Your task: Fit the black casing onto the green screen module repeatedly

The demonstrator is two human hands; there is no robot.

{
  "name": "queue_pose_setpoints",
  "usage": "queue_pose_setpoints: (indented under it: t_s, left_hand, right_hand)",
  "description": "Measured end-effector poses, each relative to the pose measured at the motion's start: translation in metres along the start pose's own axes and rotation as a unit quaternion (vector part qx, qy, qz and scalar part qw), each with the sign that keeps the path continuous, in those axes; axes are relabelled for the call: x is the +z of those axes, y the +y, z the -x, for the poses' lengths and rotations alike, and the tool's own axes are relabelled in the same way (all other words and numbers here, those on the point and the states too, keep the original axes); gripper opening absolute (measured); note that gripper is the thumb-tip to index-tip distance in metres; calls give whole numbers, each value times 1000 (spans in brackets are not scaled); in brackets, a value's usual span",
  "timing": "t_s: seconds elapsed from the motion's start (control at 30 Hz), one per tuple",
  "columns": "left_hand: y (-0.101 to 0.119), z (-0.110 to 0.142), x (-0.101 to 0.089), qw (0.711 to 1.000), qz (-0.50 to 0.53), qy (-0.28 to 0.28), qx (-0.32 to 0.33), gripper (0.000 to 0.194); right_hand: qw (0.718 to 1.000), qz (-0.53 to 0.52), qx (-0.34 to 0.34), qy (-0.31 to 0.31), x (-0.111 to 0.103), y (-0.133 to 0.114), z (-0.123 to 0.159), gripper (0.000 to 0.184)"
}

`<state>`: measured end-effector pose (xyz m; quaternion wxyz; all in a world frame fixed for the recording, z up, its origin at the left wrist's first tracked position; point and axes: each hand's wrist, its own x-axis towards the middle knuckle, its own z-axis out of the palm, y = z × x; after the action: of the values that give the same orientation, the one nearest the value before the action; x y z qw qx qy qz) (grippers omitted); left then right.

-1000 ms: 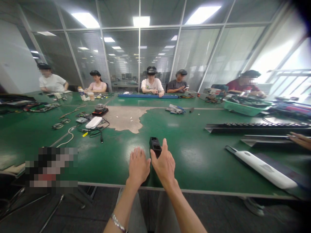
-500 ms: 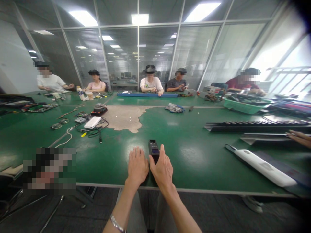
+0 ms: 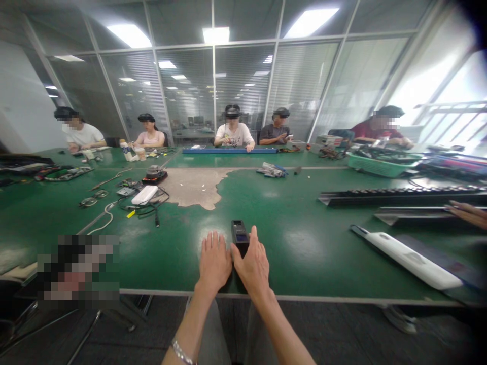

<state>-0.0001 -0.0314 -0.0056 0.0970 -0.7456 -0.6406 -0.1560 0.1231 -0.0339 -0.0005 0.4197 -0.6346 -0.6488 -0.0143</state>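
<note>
A black box-shaped handheld device (image 3: 239,234) with a small dark screen rests on the green table (image 3: 315,268) in front of me. My right hand (image 3: 253,261) is around its near end, thumb at the left side and index finger stretched along the right. The device's lower part is hidden by this hand. My left hand (image 3: 215,258) lies palm down on the table just left of the device, fingers stretched out and holding nothing. A silver bracelet (image 3: 180,352) is on my left wrist.
White device with a strap (image 3: 407,258) and long black metal channels (image 3: 403,197) lie at right, near another person's hand (image 3: 470,214). At left are a white box (image 3: 144,195) with cables and eyeglasses (image 3: 94,198). Gloves (image 3: 272,170) and a green basket (image 3: 380,166) lie farther back. Several people sit opposite.
The black device has turned from tilted to nearly straight, and its screen now shows. My right hand has shifted slightly left with it. My left hand stays flat.
</note>
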Motion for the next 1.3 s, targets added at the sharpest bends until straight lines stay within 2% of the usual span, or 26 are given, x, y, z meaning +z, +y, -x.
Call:
queue_pose_setpoints:
  t_s: [0.27, 0.43, 0.6, 0.8, 1.0, 1.3]
  left_hand:
    - [1, -1, 0, 1000, -2, -9, 3, 48]
    - [1, 0, -1, 1000, 1, -15, 7, 50]
    - [2, 0, -4, 1000, 6, -19, 3, 50]
    - [3, 0, -5, 1000, 11, -13, 4, 52]
    - [3, -1, -5, 1000, 15, -13, 4, 56]
    - [2, -2, -2, 1000, 3, -15, 2, 60]
  right_hand:
    - [998, 24, 31, -40, -7, -11, -13, 81]
    - [999, 19, 38, -25, -11, -16, -21, 78]
    - [998, -37, 53, 6, -21, -15, -32, 78]
    - [996, -50, 66, 42, -33, 14, -38, 79]
    - [994, -17, 97, 36, -38, 48, -34, 80]
    - [992, 14, 124, 12, -39, 61, -24, 80]
